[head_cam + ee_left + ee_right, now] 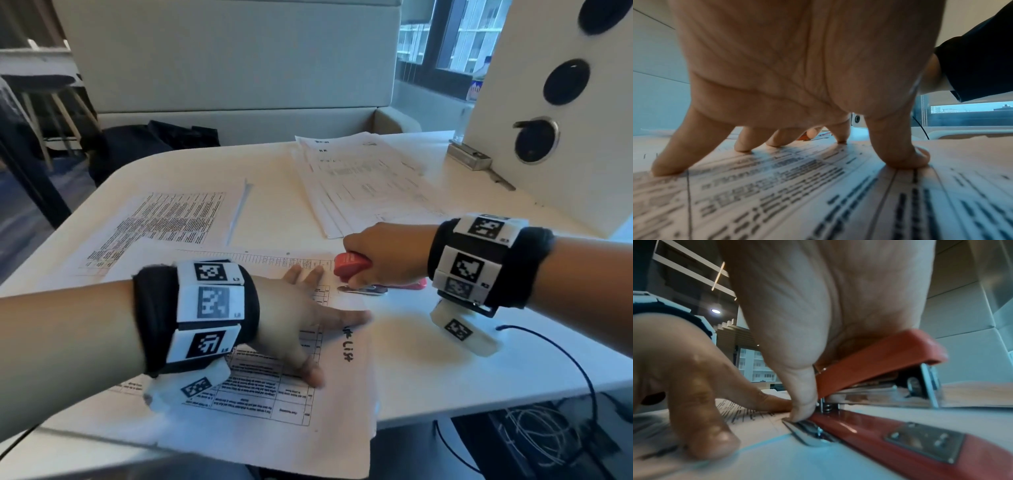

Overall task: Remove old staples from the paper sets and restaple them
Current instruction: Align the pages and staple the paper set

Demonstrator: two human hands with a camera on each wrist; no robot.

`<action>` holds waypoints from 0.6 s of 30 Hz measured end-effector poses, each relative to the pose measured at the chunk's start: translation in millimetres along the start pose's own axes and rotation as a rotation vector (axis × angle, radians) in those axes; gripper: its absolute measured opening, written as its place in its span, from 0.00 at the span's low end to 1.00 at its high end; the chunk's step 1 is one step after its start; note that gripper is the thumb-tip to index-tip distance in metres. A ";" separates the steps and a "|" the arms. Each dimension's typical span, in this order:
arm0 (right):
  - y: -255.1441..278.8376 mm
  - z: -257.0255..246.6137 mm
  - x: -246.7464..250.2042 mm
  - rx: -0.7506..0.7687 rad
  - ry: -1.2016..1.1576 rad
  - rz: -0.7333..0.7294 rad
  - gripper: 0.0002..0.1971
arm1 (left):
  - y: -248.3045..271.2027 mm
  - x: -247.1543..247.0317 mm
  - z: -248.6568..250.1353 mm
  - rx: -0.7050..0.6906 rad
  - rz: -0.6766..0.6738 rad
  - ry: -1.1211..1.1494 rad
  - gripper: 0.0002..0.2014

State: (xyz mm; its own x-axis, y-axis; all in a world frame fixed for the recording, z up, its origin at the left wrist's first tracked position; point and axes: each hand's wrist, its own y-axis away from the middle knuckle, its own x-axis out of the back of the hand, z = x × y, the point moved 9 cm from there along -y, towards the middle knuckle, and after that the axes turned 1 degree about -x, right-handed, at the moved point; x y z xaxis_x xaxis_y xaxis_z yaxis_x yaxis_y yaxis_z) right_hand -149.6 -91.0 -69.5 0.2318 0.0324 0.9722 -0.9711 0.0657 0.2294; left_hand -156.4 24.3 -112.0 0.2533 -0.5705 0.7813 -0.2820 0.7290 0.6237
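A paper set (pixel 274 404) with printed tables lies at the table's near edge. My left hand (pixel 301 318) presses flat on it with fingers spread; in the left wrist view the fingertips (pixel 902 159) bear down on the print (pixel 777 194). My right hand (pixel 380 253) grips a red stapler (pixel 352 263) at the set's far right corner. The stapler's top (pixel 879 360) is tilted up off its red base (pixel 900 434). Its metal tail tongue (pixel 807 433) touches the paper's edge, under my thumb. No staple can be made out.
A stack of paper sets (pixel 363 185) lies at the back right, another printed sheet (pixel 161 222) at the left, a thin white strip (pixel 239 205) between them. A metal box (pixel 469 156) sits by a white holed panel (pixel 548 120). A blue cable (pixel 565 359) loops near the front edge.
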 end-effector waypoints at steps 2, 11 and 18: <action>-3.9 -3.7 0.0 0.030 -0.008 0.004 0.14 | 0.1 -0.3 0.5 -0.001 -0.004 0.009 0.45; -13.2 -14.8 -5.3 0.045 0.021 -0.040 0.14 | -0.8 -1.6 1.1 -0.008 -0.041 -0.017 0.44; 6.8 -44.6 16.6 0.345 0.300 0.229 0.15 | 2.4 -1.1 3.3 -0.030 -0.070 -0.006 0.45</action>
State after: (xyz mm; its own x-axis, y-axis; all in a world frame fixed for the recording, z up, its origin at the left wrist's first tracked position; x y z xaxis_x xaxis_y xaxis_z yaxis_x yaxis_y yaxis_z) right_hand -149.9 -45.5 -53.9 -0.0328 0.2958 0.9547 -0.9494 -0.3077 0.0628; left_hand -160.5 25.5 -111.3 0.2663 -0.6224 0.7360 -0.2363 0.6981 0.6759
